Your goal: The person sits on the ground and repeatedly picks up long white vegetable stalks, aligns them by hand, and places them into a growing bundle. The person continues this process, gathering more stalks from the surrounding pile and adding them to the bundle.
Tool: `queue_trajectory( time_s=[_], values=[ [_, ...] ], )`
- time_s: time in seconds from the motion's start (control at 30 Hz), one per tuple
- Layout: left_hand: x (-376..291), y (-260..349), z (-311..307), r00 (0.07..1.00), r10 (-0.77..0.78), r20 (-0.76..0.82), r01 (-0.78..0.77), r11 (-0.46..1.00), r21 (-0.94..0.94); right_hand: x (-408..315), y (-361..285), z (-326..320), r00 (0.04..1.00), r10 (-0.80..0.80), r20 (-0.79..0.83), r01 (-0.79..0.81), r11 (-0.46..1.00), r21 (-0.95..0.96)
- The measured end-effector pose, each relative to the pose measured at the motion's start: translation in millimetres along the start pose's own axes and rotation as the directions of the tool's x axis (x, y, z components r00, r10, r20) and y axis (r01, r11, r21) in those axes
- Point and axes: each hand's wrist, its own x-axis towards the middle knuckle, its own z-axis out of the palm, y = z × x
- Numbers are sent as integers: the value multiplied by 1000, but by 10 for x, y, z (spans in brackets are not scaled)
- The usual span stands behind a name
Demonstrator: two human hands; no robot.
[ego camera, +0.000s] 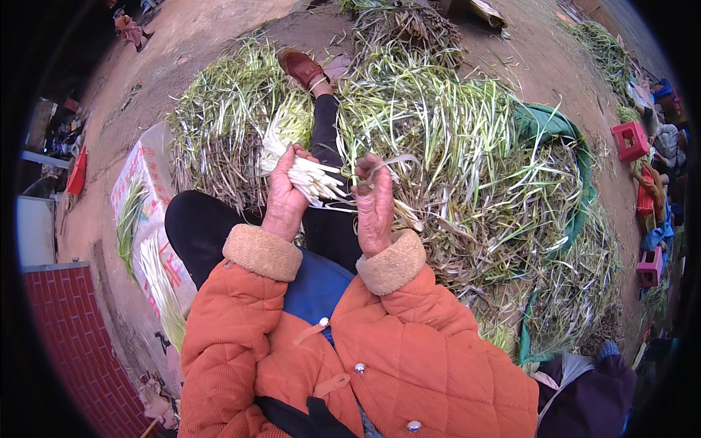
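Note:
My left hand (286, 192) is closed around a bunch of white-stemmed greens (315, 178), which look like blanched chives or leeks. Their pale cut ends point right, and the yellow-green leaves (293, 123) spread away past my knuckles. Just right of those ends, my right hand (375, 200) has its fingers curled, with a thin pale leaf strip (402, 159) looping out from them. Under and beyond both hands lies a large heap of uncleaned greens (438, 148), roots and dry brown leaves mixed in. Another pile (219, 126) lies to the left of my outstretched leg (326, 126).
At left, a white printed sack (156, 148) bears bundles of white stems (161, 284) and green stems (130, 224). A green sheet (583, 164) edges the heap. Pink stools (630, 140) and seated people are at far right; another person (130, 30) is at upper left.

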Motion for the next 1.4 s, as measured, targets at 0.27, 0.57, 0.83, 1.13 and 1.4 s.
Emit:
queue_trajectory(
  time_s=[0.27, 0.57, 0.83, 1.13, 1.4],
  values=[
    [-228, 259, -16, 992, -120, 43, 124, 987, -101, -47, 219, -203, 641, 430, 635, -543, 839, -20],
    [-593, 476, 379, 950, -271, 155, 284, 956, -69, 61, -123, -278, 740, 188, 646, -381, 909, 171],
    [-816, 554, -28, 925, -362, 114, 377, 911, -169, -234, -16, -247, 804, 104, 585, -422, 792, 440],
    [-877, 888, -416, 968, -237, -79, 241, 970, 39, 216, -1138, -1717, 929, -369, -20, 244, 570, 785],
    [-532, 749, -98, 959, -284, -17, 284, 959, 21, 67, -110, -672, 912, 304, 275, -257, 947, -193]
  ],
)
